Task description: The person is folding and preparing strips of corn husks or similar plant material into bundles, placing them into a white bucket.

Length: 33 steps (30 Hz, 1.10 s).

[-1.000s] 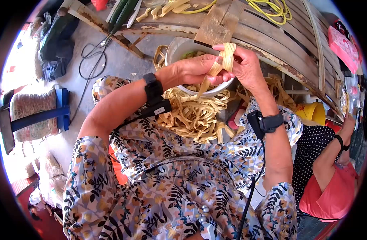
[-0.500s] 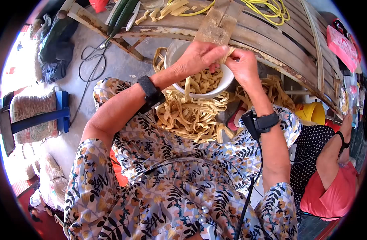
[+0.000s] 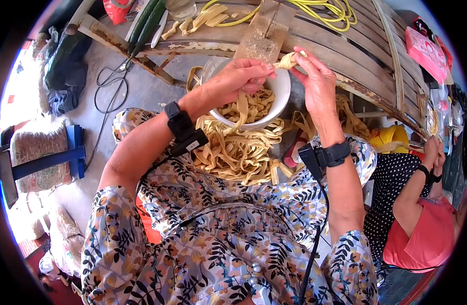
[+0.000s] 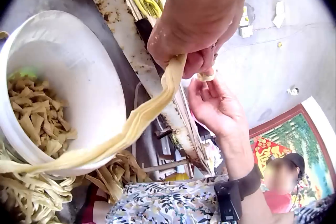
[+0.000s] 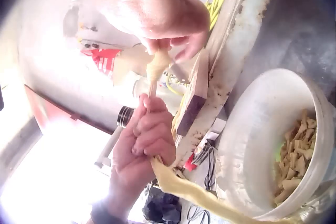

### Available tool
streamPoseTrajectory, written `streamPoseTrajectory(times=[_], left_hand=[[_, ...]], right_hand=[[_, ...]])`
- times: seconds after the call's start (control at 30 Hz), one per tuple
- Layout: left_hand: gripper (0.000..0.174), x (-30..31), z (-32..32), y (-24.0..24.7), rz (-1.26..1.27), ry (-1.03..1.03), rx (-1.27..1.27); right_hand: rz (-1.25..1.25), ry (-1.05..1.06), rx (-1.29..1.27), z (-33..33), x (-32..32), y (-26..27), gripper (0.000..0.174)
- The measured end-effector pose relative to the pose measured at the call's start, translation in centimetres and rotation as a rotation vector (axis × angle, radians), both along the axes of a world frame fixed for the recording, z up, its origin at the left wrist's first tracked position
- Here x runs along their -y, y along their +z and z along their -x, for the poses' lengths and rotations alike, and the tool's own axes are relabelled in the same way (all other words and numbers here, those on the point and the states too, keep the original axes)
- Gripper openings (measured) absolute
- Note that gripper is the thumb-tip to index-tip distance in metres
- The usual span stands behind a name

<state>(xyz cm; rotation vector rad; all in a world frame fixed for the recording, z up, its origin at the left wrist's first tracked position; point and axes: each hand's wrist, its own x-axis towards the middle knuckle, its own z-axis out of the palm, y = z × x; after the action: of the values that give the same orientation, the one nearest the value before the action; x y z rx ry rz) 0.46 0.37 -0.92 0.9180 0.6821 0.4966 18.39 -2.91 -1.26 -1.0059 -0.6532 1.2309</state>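
Note:
Over the white bucket (image 3: pixel 282 94), both hands work on one long pale-yellow strip (image 4: pixel 139 119), a flat, soft, dried-looking band. My left hand (image 3: pixel 242 79) grips it with curled fingers, and its tail runs down past the bucket rim toward the pile. My right hand (image 3: pixel 319 84) pinches the strip's folded, knot-like end (image 3: pixel 286 61) between thumb and fingers. A short taut stretch joins the two hands, seen also in the right wrist view, where the knotted part (image 5: pixel 158 66) sits just below the right fingertips. Short cut pieces (image 4: pixel 37 108) of similar strip lie inside the bucket.
A heap of long strips (image 3: pixel 238 152) lies on the floor before my lap. Beyond the bucket stands a slatted bench (image 3: pixel 325 56) with a wooden board (image 3: pixel 261 43), yellow cord (image 3: pixel 330 12) and cucumbers (image 3: pixel 144 28). Another person (image 3: pixel 419 223) sits at right, near a yellow container (image 3: pixel 391 137).
The strip was looped over the right fingers; now a knot-like bundle shows at its end. My hands have drawn slightly apart, and the head view has shifted a little.

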Motion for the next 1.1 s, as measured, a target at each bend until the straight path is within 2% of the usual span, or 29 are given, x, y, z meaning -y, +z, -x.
streamPoseTrajectory(times=[0.03,0.13,0.23,0.37,0.47,0.6,0.7,0.83,0.97,1.07,1.1], left_hand=[[0.023,-0.1,0.3,-0.3,0.047,-0.014,0.029],[0.022,-0.2,1.2,-0.3,0.108,-0.081,0.029],[0.021,-1.0,2.0,-0.9,0.361,-0.164,0.226],[0.021,-1.3,2.5,-1.2,0.352,-0.219,0.232],[0.021,-0.9,2.1,-1.1,0.337,-0.214,0.2],[0.023,-1.1,2.2,-0.7,0.29,-0.224,0.15],[0.022,-1.2,2.2,-0.6,0.281,-0.212,0.125],[0.022,-1.3,2.3,-0.5,0.258,-0.206,0.094],[0.026,-2.1,3.1,0.2,-0.226,-0.198,-0.125],[0.027,-3.6,3.8,1.5,-0.425,-0.137,-0.284],[0.026,-4.4,3.9,1.9,-0.447,-0.078,-0.249]], right_hand=[[0.047,-0.072,0.061,0.0,-0.1,0.3,0.011],[-0.025,-0.085,0.203,-1.0,-0.4,-0.3,0.012],[0.068,0.079,0.159,-1.0,0.0,-0.1,0.017],[0.162,0.312,0.144,-0.4,0.7,1.1,0.023],[0.103,0.465,0.184,0.3,0.2,0.0,0.022],[-0.015,0.406,-0.048,0.9,0.3,-0.5,0.017],[0.055,0.325,-0.078,0.3,0.4,-0.1,0.015],[0.088,0.321,-0.071,-0.4,0.3,-0.2,0.014],[0.122,0.301,-0.002,-1.1,-0.4,0.5,0.017],[0.095,0.25,0.07,-1.5,-2.0,1.3,0.021],[0.077,0.215,0.071,-1.4,-2.8,1.4,0.021]])
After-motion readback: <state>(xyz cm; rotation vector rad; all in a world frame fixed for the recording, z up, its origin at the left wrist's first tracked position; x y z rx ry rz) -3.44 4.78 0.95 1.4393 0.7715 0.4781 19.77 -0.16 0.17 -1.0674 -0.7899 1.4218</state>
